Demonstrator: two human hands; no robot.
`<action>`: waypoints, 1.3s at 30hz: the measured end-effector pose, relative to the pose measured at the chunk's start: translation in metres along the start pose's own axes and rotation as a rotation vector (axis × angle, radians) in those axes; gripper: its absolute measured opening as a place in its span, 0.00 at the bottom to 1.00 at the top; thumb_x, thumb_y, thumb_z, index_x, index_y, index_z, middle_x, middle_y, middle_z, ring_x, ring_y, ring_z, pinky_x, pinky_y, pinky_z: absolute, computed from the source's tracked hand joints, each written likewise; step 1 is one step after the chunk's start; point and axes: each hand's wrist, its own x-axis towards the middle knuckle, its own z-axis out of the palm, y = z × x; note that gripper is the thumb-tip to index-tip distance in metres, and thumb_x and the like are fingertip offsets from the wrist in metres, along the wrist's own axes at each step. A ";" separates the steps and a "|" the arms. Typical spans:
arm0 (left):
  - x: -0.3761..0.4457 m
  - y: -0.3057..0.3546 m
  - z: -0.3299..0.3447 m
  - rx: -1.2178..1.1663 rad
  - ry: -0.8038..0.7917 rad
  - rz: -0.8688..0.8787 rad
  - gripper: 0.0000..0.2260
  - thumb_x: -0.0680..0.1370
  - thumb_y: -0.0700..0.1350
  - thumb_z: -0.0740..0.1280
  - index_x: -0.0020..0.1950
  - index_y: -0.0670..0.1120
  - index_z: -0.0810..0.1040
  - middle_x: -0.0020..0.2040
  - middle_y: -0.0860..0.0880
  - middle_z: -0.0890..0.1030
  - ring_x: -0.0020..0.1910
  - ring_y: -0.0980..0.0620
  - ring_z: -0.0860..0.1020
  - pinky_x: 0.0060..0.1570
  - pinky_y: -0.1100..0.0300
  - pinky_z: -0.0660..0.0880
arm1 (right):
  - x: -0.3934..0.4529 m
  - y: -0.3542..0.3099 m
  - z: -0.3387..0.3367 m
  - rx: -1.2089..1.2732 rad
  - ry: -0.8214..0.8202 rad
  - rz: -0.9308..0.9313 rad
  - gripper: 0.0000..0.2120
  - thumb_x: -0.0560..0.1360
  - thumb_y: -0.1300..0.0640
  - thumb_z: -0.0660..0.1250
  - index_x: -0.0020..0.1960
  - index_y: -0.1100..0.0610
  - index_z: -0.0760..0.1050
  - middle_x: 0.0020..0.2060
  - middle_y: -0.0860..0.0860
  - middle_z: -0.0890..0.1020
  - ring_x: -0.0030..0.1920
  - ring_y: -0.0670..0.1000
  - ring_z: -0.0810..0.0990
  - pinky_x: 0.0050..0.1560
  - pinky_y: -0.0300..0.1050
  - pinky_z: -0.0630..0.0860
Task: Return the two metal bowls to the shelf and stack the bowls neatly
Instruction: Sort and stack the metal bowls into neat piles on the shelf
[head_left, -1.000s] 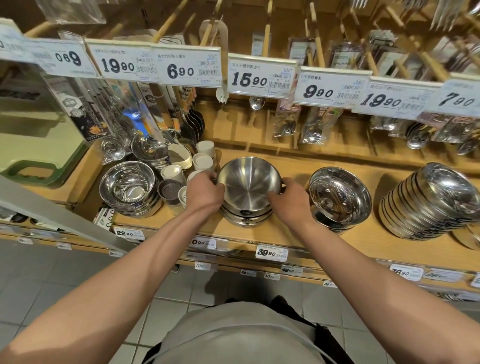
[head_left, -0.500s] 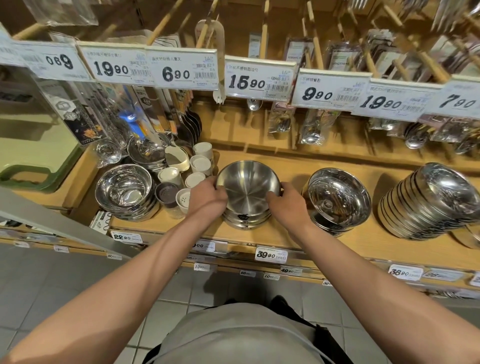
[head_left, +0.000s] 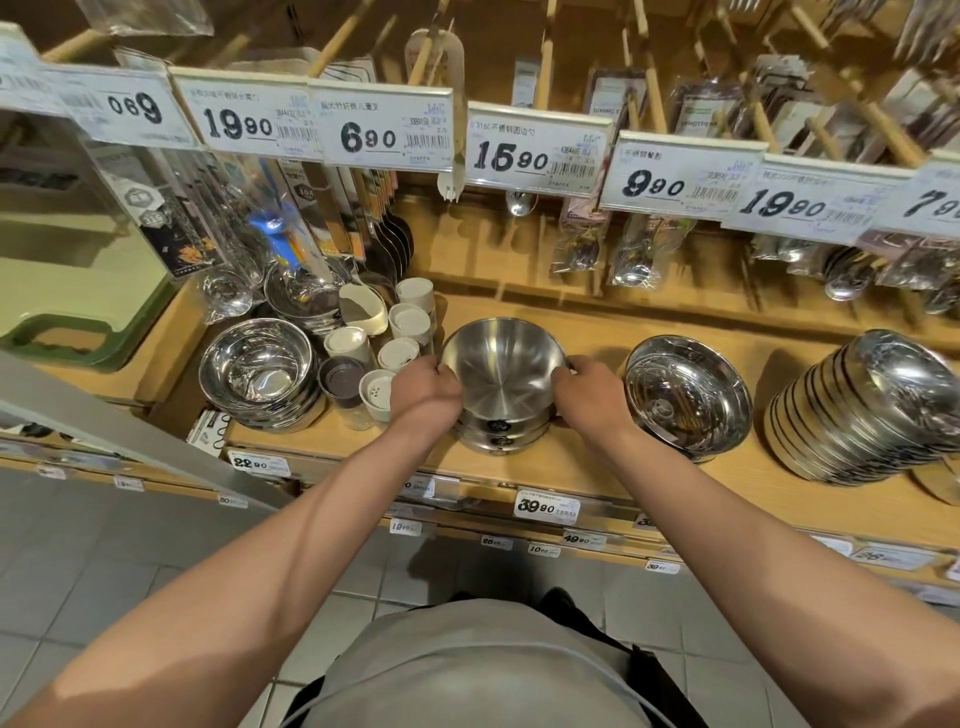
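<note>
Both hands pinch the top bowl (head_left: 503, 371) by its rim: left hand (head_left: 423, 389) on the left edge, right hand (head_left: 587, 395) on the right. It sits nested in a short stack of bowls (head_left: 498, 434) on the wooden shelf (head_left: 571, 462), w/ small cups (head_left: 397, 356) just beside the left hand. Risks: uneven seating leaves the bowl tilted; a knuckle could knock over a cup; slick steel may slip if let go too soon.

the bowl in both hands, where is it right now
The bowl tops a short bowl stack mid-shelf, held between the left hand and right hand, with cups to its left.
</note>
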 end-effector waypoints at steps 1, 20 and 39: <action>0.000 0.000 0.000 0.002 -0.002 0.000 0.15 0.83 0.42 0.57 0.61 0.39 0.80 0.57 0.38 0.82 0.57 0.39 0.79 0.48 0.56 0.71 | 0.001 0.000 0.000 0.001 0.000 -0.001 0.15 0.80 0.57 0.57 0.57 0.64 0.79 0.50 0.63 0.83 0.53 0.65 0.82 0.56 0.65 0.79; -0.007 -0.004 0.002 0.030 0.040 0.033 0.13 0.82 0.41 0.60 0.60 0.40 0.82 0.56 0.40 0.84 0.56 0.41 0.80 0.46 0.60 0.67 | 0.011 -0.004 0.000 -0.226 0.086 -0.133 0.15 0.77 0.67 0.59 0.59 0.62 0.80 0.52 0.62 0.83 0.53 0.64 0.80 0.44 0.45 0.68; -0.007 -0.008 0.000 -0.037 0.028 0.045 0.13 0.83 0.46 0.59 0.57 0.42 0.80 0.52 0.42 0.82 0.55 0.40 0.79 0.45 0.58 0.67 | 0.007 0.006 0.002 -0.082 0.028 -0.071 0.15 0.82 0.57 0.57 0.59 0.64 0.77 0.52 0.61 0.82 0.52 0.61 0.79 0.47 0.48 0.69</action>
